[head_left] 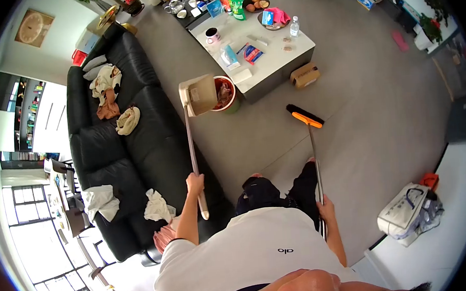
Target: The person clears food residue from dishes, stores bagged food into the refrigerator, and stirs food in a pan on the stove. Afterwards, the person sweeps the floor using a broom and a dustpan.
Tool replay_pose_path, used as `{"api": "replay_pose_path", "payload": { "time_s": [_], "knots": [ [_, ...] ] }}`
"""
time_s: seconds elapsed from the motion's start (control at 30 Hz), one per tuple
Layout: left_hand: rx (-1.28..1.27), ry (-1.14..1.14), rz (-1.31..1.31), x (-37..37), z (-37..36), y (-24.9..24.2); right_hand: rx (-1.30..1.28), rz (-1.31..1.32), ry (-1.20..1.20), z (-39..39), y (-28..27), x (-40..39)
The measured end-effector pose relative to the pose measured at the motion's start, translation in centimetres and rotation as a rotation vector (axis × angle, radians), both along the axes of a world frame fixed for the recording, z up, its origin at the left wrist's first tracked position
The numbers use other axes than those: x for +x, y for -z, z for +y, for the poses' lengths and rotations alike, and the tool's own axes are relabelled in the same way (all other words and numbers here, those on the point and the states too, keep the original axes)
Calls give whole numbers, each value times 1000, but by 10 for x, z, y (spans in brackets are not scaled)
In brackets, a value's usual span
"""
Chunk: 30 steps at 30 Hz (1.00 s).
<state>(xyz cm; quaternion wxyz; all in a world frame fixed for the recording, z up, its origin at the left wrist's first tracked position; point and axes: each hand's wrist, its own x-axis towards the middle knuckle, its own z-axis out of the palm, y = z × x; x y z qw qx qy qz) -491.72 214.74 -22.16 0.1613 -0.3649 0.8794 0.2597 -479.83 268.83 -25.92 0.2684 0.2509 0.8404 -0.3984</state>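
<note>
My left hand (195,184) is closed round the long handle of a beige dustpan (198,94). The pan is raised and overlaps the left side of a trash bin (224,93) with a white rim and reddish contents. Down by my right leg, my right hand (326,209) grips the metal pole of a broom (308,119). Its orange head with black bristles rests on the grey floor, to the right of the bin.
A black leather sofa (137,168) with clothes on it runs along the left. Ahead stands a white-topped coffee table (281,61) bearing a mug, a bottle and packets. A cardboard box (305,75) sits beside it. White bags (405,214) lie at the right.
</note>
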Motion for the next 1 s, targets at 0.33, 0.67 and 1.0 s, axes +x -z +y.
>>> {"api": "replay_pose_path", "payload": {
  "time_s": [0.33, 0.67, 1.0],
  "knots": [
    [-146, -192, 94, -55, 183, 1, -18, 38, -153, 211, 13, -72],
    [619, -774, 500, -79, 263, -29, -61, -79, 33, 307, -6, -155],
    [1296, -788, 716, -161, 368, -71, -64, -20, 114, 400, -1, -277]
  ]
}}
